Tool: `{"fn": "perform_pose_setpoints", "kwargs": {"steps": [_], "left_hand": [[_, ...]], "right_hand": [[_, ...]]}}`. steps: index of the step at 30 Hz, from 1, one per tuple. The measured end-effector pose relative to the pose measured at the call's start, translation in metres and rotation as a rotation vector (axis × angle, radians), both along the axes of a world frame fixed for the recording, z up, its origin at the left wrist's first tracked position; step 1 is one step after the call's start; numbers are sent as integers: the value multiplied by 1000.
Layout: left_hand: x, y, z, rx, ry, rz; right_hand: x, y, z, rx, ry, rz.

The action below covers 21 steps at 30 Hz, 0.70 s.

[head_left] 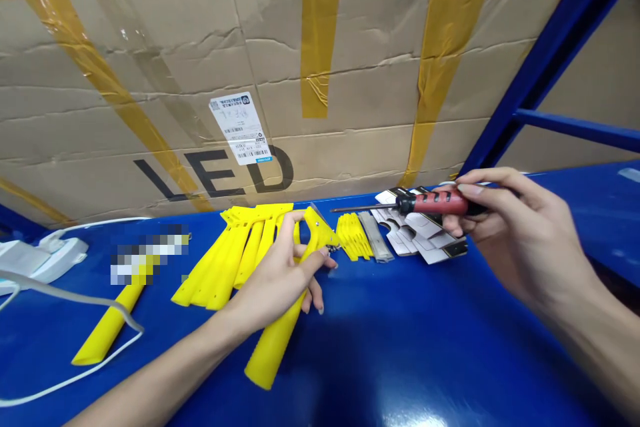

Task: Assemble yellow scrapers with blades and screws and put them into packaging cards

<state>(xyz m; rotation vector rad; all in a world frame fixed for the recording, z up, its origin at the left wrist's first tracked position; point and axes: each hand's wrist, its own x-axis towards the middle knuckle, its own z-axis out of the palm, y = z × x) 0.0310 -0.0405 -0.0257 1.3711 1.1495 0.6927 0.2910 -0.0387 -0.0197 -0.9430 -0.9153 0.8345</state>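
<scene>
My left hand (pixel 295 260) is closed around a yellow scraper (pixel 275 347), its handle slanting down to the left and its head up at the right. A thin blade edge shows at the head, and small metal bits, perhaps screws, sit by my thumb. In my right hand (pixel 520 220) is a screwdriver (pixel 435 202) with a red and black handle, its shaft pointing left toward the scraper head without touching it. Behind my left hand lie several yellow scraper handles (pixel 215 267). Small yellow plastic pieces (pixel 353 237) and a stack of grey blades (pixel 375 237) lie between my hands.
White and black cards (pixel 415 233) are fanned out beneath the screwdriver. At the left are another yellow scraper (pixel 113 323), partly blurred out, a white power strip (pixel 45 267) and a loose cable (pixel 120 347). A taped cardboard box (pixel 200 80) stands behind the blue table (pixel 400 333), beside a blue metal frame (pixel 540 60).
</scene>
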Motion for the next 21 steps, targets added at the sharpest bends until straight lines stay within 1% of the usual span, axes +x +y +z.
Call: {"fn": "perform_pose_setpoints", "kwargs": {"steps": [2, 5, 7, 8, 9, 11, 13, 14, 15, 17, 19, 20, 21], "left_hand": [[-1, 3, 5, 9, -15, 23], [-4, 5, 13, 35, 4, 18], [-7, 5, 17, 80, 77, -4], [-8, 5, 19, 135, 143, -5], [-10, 5, 20, 228, 231, -5], [-14, 7, 19, 497, 445, -27], [-18, 10, 17, 753, 630, -96], [-20, 11, 15, 834, 693, -141], [-22, 13, 12, 880, 736, -180], [-25, 15, 7, 919, 780, -225], [-27, 16, 4, 920, 805, -250], [-27, 16, 3, 915, 814, -255], [-27, 16, 3, 908, 823, -256]], "right_hand": [[3, 4, 0, -53, 91, -37], [7, 8, -2, -106, 134, -68], [8, 10, -4, -128, 132, -69], [8, 10, -4, -137, 133, -64], [8, 10, -4, -145, 138, -56], [5, 9, -4, -143, 161, -40], [2, 8, -4, -113, 204, -14], [1, 7, -4, -92, 228, -1], [0, 7, -5, -74, 235, 11], [-1, 7, -9, -54, 145, 28], [-2, 8, -13, -67, 14, 39], [-2, 8, -14, -88, -13, 36], [-2, 9, -15, -119, 5, 30]]}}
